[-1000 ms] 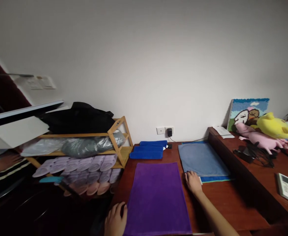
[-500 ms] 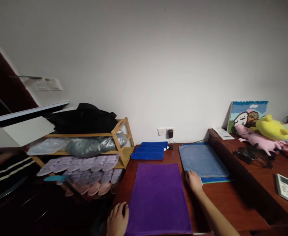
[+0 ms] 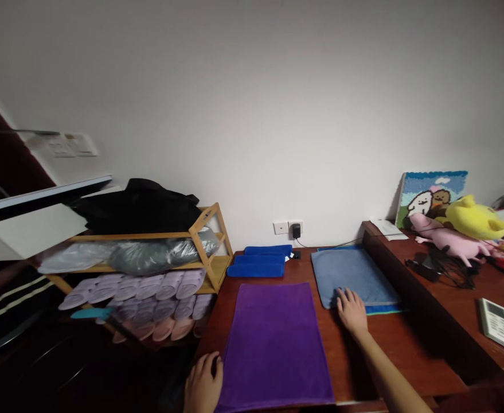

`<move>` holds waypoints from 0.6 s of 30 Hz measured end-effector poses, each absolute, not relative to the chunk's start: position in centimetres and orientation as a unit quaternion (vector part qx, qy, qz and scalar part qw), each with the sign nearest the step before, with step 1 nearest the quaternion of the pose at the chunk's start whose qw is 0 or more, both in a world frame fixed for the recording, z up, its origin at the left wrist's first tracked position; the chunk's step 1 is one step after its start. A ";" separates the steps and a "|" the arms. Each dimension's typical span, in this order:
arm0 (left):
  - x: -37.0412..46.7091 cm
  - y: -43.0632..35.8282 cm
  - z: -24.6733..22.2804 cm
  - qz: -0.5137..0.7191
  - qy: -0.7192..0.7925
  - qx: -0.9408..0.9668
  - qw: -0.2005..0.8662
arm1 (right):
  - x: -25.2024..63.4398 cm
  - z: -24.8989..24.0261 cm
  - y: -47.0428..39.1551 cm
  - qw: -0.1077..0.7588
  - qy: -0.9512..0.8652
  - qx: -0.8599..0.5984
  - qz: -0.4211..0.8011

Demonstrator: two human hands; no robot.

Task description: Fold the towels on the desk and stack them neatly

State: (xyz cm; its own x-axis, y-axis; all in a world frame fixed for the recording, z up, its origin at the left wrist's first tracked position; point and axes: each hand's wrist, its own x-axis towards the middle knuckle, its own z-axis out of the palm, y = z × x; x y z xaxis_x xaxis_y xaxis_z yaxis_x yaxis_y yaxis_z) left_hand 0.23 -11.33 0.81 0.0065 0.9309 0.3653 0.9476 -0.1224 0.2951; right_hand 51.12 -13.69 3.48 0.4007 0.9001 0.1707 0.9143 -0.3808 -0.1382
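Observation:
A purple towel (image 3: 277, 344) lies spread flat on the reddish-brown table. My left hand (image 3: 203, 381) rests at the lower left edge of this towel, fingers loosely curved and thumb apart, gripping nothing visible. To the right, a grey-blue towel (image 3: 350, 275) lies flat over a brighter blue one (image 3: 385, 310), whose edge shows beneath it. My right hand (image 3: 352, 312) is on the near edge of the grey-blue towel, its fingers spread over the cloth. Three rolled or folded blue towels (image 3: 258, 264) sit side by side near the wall.
At left stands a wooden rack (image 3: 208, 241) with slippers (image 3: 165, 287), plastic-wrapped items and a black bag (image 3: 142, 201). A raised brown surface at right carries plush toys (image 3: 475, 218), cables (image 3: 449, 272) and a white keypad device (image 3: 499, 324). A charger (image 3: 296, 230) is plugged into the wall.
My right hand has moved slightly right along the near edge of the grey-blue towel, its fingers now lying on top. My left hand stays by the purple towel. The view has shifted slightly.

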 end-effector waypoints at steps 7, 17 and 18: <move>0.4 -11.4 1.2 -0.240 -0.667 -0.705 0.006 | 52.6 0.0 -15.3 0.060 -0.522 -0.850 0.016; 0.3 -11.6 1.1 -0.239 -0.667 -0.706 0.010 | 44.4 3.0 -15.3 0.099 -0.585 -0.803 0.047; 0.4 -11.6 1.1 -0.239 -0.666 -0.707 0.010 | 43.2 2.8 -16.2 0.122 -0.592 -0.796 0.039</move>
